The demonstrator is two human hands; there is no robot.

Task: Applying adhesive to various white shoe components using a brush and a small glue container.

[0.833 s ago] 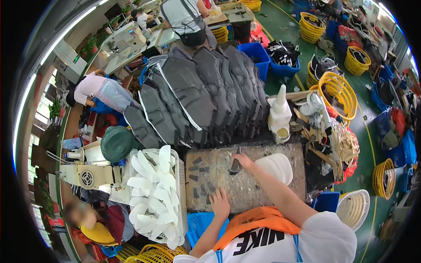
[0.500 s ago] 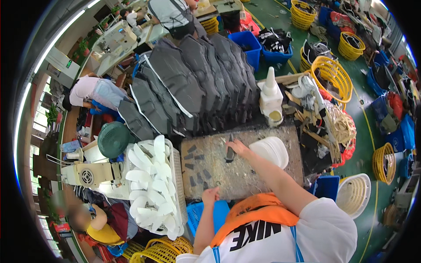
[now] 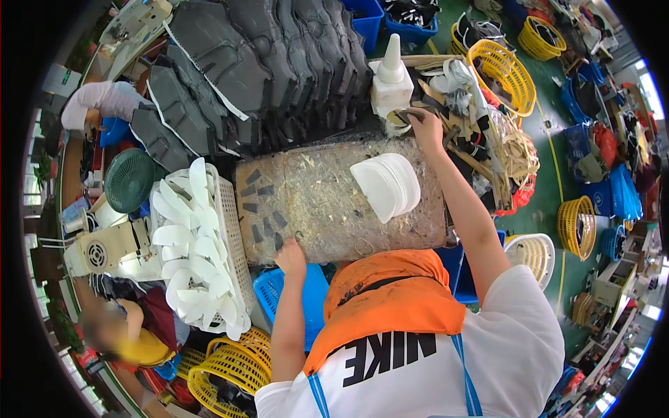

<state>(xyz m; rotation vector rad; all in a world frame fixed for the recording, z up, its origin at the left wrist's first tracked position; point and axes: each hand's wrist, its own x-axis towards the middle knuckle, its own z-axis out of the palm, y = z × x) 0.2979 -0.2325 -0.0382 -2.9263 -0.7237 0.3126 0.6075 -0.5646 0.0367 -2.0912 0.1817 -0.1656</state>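
In front of me lies a worn board (image 3: 313,233) smeared with dried glue. My right hand (image 3: 426,131) is beyond its far right corner, closed around a dark flat tool (image 3: 412,113) held over a small cup (image 3: 397,127). The cup stands against a white squeeze bottle (image 3: 391,83) with a pointed nozzle; the tool's tip is hard to make out. At the board's near left edge, the fingers of my left hand (image 3: 291,258) are closed at a small dark strip (image 3: 279,241). Several similar strips (image 3: 266,189) lie beyond it. A fanned stack of white curved sheets (image 3: 390,188) rests at the board's right.
Left of the board, a white basket (image 3: 233,240) overflows with white curved pieces. Large dark grey panels (image 3: 279,76) stand stacked behind it. A scrap-filled wooden box (image 3: 496,150) borders the right side. A blue basket (image 3: 317,296) sits below the near edge. Co-workers sit at left.
My right hand has moved from the middle of the board to the cup, carrying the dark tool. My left hand has reached the nearest dark strip. The whole view has shifted.
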